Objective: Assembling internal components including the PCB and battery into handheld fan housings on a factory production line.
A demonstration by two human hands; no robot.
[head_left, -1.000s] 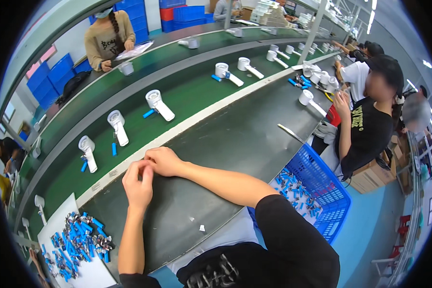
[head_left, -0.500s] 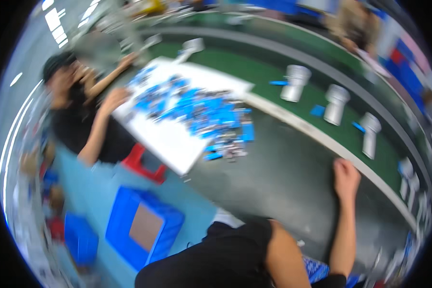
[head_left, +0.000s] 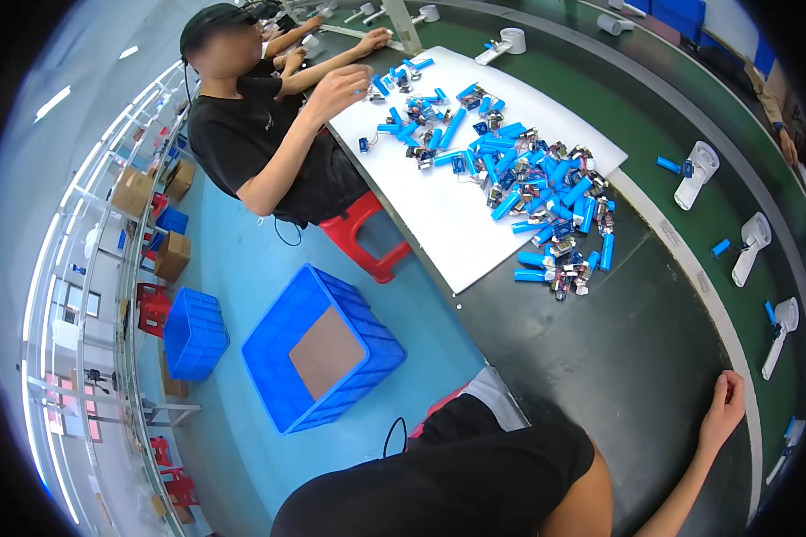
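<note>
Right hand (head_left: 724, 413) at four o'clock, by pale strip (head_left: 687, 261) – fingers curled, can't tell if clamped on anything. Left hand out of view. White unit (head_left: 777, 344) at three o'clock: round head, slim handle, blue cylinder (head_left: 769, 311) just beside. Heaped blue cells (head_left: 578, 191) with dark boards – two o'clock, mostly on white sheet (head_left: 430, 224).

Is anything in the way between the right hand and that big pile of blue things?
Nothing visible stands in the way. Between the right hand and the pile of blue parts there's just dark tabletop. A co-worker's hand is over at the white board's far end, not between them.
</note>
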